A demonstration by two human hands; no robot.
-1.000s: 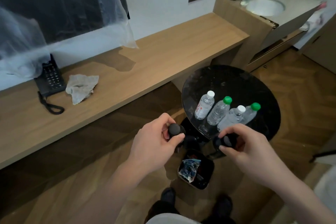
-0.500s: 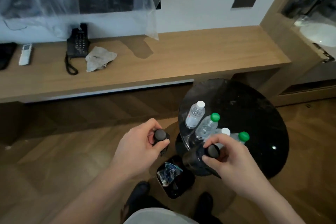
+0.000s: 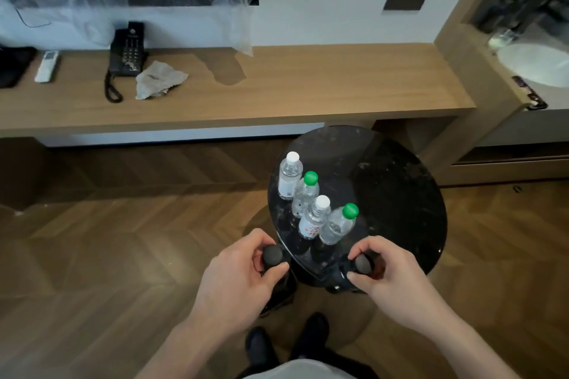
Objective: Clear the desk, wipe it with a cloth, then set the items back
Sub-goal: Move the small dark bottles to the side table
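Observation:
My left hand (image 3: 238, 275) grips a dark bottle with a round black cap (image 3: 272, 255), held over the floor just left of the round black side table (image 3: 397, 194). My right hand (image 3: 397, 274) grips a second dark bottle (image 3: 361, 264) at the table's near edge. Several clear water bottles (image 3: 314, 203) with white and green caps stand in a row on that table. The long wooden desk (image 3: 308, 83) runs along the wall and carries a crumpled grey cloth (image 3: 158, 78), a black telephone (image 3: 127, 52) and a white remote (image 3: 46, 66).
A black object (image 3: 12, 64) lies at the desk's far left. Clear plastic sheeting (image 3: 243, 28) hangs over the dark screen above the desk. A washbasin counter (image 3: 535, 64) stands to the right. My dark shoes (image 3: 286, 344) are on the herringbone floor.
The view has swung so the desk faces me squarely. Both hands, each with its dark bottle, have lifted slightly; the small bin with a wrapper below them is hidden now.

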